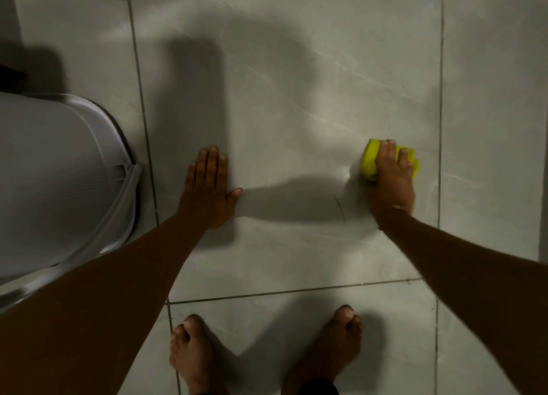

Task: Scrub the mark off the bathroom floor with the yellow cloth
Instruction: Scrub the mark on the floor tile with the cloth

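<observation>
My right hand (390, 177) lies flat on top of the yellow cloth (369, 161) and presses it onto the grey marbled floor tile (296, 83). The cloth shows on both sides of the fingers, bunched under the palm. A thin dark curved mark (340, 207) runs on the tile just left of my right wrist, below the cloth. A damp sheen lies on the tile around the cloth. My left hand (209, 187) rests palm down on the same tile, fingers together, thumb out, holding nothing.
A white toilet with its lid down (59, 181) stands at the left, close to my left forearm. Dark grout lines (296, 291) cross the floor. My two bare feet (189, 353) stand on the near tile at the bottom.
</observation>
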`<state>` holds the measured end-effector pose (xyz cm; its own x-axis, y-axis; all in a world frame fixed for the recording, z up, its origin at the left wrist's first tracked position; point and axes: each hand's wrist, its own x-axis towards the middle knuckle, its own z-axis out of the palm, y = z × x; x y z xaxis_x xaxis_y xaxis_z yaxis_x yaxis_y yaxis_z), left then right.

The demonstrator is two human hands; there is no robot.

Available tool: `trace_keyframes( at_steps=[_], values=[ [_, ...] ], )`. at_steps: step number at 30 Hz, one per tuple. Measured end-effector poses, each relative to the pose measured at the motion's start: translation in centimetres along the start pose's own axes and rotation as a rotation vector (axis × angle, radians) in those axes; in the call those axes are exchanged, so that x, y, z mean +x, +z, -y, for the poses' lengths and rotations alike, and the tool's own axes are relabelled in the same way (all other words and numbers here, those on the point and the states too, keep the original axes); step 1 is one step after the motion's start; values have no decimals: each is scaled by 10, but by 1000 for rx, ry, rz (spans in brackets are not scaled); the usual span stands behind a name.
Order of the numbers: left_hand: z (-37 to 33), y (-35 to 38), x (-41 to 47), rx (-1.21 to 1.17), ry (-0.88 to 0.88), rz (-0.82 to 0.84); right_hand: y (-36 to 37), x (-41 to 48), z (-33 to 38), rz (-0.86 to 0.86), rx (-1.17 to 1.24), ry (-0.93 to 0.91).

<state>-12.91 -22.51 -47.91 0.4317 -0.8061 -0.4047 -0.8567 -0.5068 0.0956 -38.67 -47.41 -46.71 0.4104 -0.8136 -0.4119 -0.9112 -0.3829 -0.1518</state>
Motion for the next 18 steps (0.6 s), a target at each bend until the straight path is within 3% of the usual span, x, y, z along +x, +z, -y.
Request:
trace_keyframes(
  at_steps=[2,5,7,10,11,14,15,16,18],
  values=[
    [0,1,0,-1,1,5,9,-15,11,13,-59,-131],
    [-1,-1,1,-18,-16,13,1,-44,-27,136,-209,-391],
    [0,0,0,-22,-21,7,-7,-39,-42,93,-203,-330],
    [0,2,1,-6,-10,-2,-8,-9,-10,46,-129,-129],
    [1,3,1,-4,-10,3,-5,-7,1,71,-122,-165],
    [1,3,0,-10,-6,-3,2,-38,-13,181,-281,-524],
    [1,2,0,-12,-6,-6,0,-50,-33,199,-295,-555],
    [0,3,0,-15,-7,-9,-2,-58,-50,177,-283,-491],
    [0,4,0,-14,-8,-23,-4,-56,-54,105,-214,-189]
  ],
)
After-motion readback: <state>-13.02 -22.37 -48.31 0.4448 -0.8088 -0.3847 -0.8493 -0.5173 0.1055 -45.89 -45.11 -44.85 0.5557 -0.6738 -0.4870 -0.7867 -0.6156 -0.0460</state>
